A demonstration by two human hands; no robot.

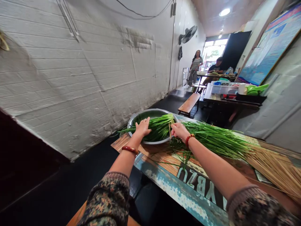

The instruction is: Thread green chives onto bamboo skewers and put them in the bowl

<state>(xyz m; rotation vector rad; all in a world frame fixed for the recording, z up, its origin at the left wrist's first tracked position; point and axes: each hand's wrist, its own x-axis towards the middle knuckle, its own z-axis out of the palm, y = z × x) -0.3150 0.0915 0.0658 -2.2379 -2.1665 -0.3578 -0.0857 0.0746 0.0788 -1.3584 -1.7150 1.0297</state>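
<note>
A metal basin (158,142) holds a bunch of long green chives (161,123), their cut ends toward the right rim. My left hand (143,127) lies over the chives with its fingers spread, not wrapped round them. At the basin's right rim, my right hand (179,131) is closed in a pinch on thin bamboo skewers (170,131), which stand roughly upright by the cut ends. Whether they pierce the chives, I cannot tell. A larger pile of chives (213,138) lies on the table beside my right hand. Many loose bamboo skewers (275,164) are heaped to its right.
The patterned table (162,185) carries the basin near its left end. A white wall (98,72) runs along the left. Beyond are a wooden bench (190,103), another table with a plastic bin (224,89), and two people (196,64) farther back.
</note>
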